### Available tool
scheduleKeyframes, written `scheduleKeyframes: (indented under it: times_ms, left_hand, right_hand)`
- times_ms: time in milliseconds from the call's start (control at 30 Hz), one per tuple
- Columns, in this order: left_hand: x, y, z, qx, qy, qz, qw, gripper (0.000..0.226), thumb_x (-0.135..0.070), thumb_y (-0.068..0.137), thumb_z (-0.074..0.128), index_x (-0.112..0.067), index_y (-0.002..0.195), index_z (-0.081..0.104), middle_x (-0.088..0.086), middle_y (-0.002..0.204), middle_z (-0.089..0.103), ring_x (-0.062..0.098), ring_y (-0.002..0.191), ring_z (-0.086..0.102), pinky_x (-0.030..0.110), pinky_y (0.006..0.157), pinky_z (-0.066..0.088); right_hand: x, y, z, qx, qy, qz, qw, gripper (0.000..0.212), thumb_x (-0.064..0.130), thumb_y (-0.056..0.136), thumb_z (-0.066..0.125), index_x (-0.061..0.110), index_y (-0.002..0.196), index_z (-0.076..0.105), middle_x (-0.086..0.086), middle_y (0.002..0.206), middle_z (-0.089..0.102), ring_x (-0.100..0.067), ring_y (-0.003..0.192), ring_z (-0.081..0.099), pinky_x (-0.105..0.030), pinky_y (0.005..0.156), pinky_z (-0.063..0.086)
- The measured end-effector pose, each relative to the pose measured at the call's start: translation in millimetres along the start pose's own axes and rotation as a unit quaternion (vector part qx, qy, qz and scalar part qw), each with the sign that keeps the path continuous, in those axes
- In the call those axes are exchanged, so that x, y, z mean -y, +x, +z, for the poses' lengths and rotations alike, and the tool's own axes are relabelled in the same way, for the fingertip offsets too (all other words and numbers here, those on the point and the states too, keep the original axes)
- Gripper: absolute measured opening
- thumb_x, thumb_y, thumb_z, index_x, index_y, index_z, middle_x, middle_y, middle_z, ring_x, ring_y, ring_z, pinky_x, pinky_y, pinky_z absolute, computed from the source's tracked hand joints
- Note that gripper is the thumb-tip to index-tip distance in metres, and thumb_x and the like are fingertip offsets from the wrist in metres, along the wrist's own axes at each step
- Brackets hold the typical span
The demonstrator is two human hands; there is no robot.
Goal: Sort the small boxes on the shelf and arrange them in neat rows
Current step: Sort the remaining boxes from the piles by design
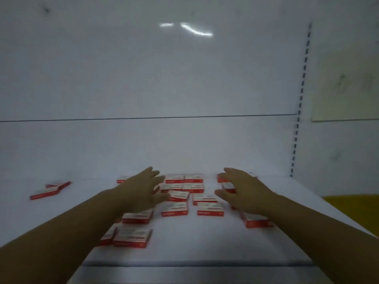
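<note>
We note a white shelf (205, 242) carrying small red-and-white boxes (174, 209), lying flat and loosely scattered across its middle — four at the back sit in a tidy block (184, 183), the rest askew. Two more boxes (50, 190) lie well apart at far left. Our left hand (141, 191) and right hand (244, 191) reach over the cluster, fingers spread wide, palms down. We cannot tell whether they touch a box; neither grips one.
</note>
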State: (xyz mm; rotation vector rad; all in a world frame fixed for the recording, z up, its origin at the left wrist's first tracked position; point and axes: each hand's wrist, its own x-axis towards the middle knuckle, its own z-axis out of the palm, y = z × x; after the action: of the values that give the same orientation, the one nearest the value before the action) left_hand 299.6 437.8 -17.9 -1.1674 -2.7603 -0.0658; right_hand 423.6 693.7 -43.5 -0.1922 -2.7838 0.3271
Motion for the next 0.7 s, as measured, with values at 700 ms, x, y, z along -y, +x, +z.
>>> scheduleKeyframes:
  times_ms: [700]
  left_hand:
    - [347, -150, 49, -0.039, -0.094, -0.189, 0.977, 0.060, -0.062, 0.084, 0.044, -0.036, 0.137, 0.033, -0.011, 0.146, 0.033, 0.008, 0.134, 0.027, 0.029, 0.110, 0.022]
  right_hand:
    - [346, 170, 149, 0.143, -0.023, -0.172, 0.974, 0.059, 0.047, 0.094, 0.041, 0.027, 0.146, 0.020, 0.002, 0.156, 0.018, -0.018, 0.141, 0.020, -0.034, 0.114, 0.017]
